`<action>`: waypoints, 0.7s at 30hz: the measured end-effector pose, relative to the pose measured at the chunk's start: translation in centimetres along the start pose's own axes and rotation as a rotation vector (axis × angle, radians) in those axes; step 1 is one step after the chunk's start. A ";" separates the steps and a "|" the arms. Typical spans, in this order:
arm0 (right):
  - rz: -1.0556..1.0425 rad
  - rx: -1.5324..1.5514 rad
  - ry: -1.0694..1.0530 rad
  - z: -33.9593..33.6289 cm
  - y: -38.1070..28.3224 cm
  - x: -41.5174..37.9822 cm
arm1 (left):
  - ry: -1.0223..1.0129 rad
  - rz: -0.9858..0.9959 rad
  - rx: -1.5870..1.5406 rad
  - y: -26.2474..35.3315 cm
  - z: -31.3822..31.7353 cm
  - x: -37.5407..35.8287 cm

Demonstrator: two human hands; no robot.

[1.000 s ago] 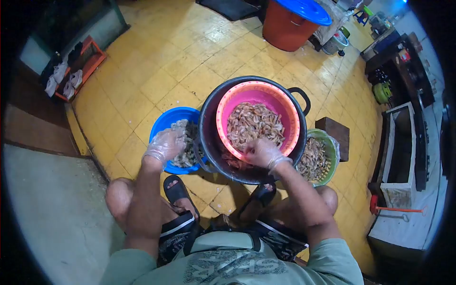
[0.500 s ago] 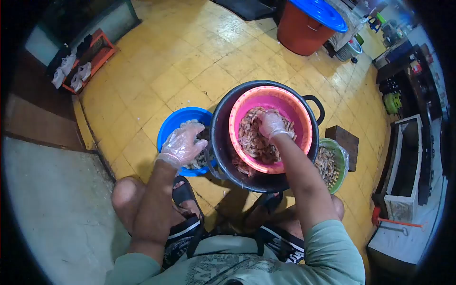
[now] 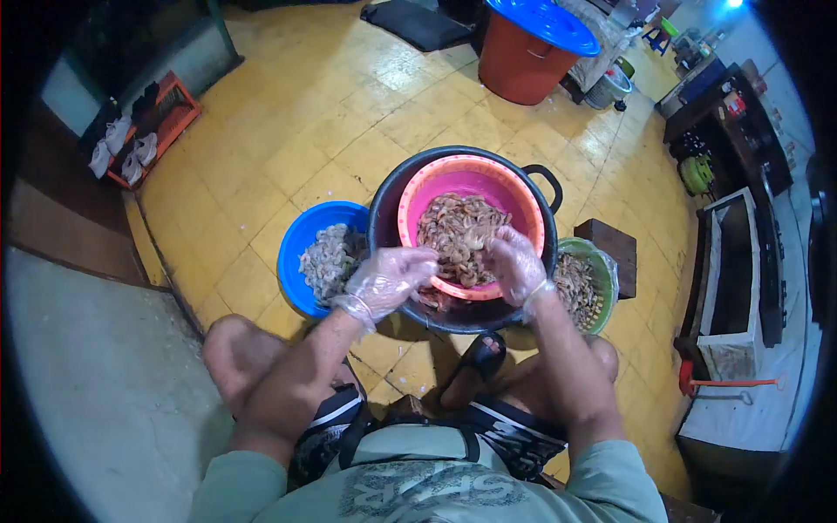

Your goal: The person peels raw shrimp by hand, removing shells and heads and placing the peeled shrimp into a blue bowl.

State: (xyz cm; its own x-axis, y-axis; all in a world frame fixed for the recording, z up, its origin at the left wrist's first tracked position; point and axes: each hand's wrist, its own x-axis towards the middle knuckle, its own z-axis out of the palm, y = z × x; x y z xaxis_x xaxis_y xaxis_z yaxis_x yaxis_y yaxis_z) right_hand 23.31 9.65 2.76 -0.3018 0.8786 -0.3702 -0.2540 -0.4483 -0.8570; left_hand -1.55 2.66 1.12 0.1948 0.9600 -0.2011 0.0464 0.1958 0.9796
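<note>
A pink basin (image 3: 407, 202) with shrimp (image 3: 462, 235) in it sits inside a large black tub (image 3: 384, 209). My left hand (image 3: 392, 277), in a clear plastic glove, is over the basin's lower left rim with its fingers pinched together; what they hold, if anything, is too small to make out. My right hand (image 3: 518, 266), gloved too, is at the basin's lower right side, fingers bent inward over something I cannot make out. Left of the tub stands a blue basin (image 3: 286, 253) with pale grey shrimp (image 3: 327, 260). A green basket (image 3: 608, 283) holding brownish pieces is on the right.
Behind the green basket is a dark block (image 3: 615, 248). A red bin (image 3: 527, 65) with a blue lid stands further back on the yellow tiled floor (image 3: 296, 166). An orange shoe rack (image 3: 174, 122) is at the far left. My feet and knees flank the tub's near side.
My left hand has moved right, from over the blue basin to the pink basin's rim. My right hand has come up out of the shrimp toward the near right rim. The view has shifted slightly.
</note>
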 end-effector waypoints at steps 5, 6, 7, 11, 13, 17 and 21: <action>-0.091 -0.045 -0.008 3.4 3.7 -4.3 | -0.035 -0.116 -0.309 0.6 3.5 -1.6; -0.176 -0.196 -0.031 3.8 4.4 -4.4 | 0.021 -0.065 -0.202 0.2 3.6 -1.7; -0.175 -0.253 -0.048 3.9 4.8 -4.5 | 0.078 -0.012 -0.096 -0.2 3.7 -1.8; -0.128 -0.070 -0.047 5.0 5.6 -5.3 | 0.151 -0.004 -0.019 0.0 3.4 -2.3; -0.154 -0.160 -0.076 4.4 6.0 -5.1 | 0.143 0.004 -0.054 0.2 3.2 -2.5; -0.139 -0.210 -0.083 3.9 6.7 -4.6 | 0.180 0.004 -0.089 0.3 1.6 -2.0; -0.259 -1.001 -0.101 3.4 5.4 -4.3 | 0.204 -0.023 -0.159 -0.2 0.7 -1.8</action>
State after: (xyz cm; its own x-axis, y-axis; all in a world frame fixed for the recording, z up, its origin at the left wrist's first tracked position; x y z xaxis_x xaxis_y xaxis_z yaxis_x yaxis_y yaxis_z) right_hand 20.14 2.86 0.89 -0.4340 0.8900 -0.1398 0.5435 0.1348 -0.8285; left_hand -1.25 0.81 1.31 -0.0068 0.9723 -0.2338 -0.1093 0.2317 0.9666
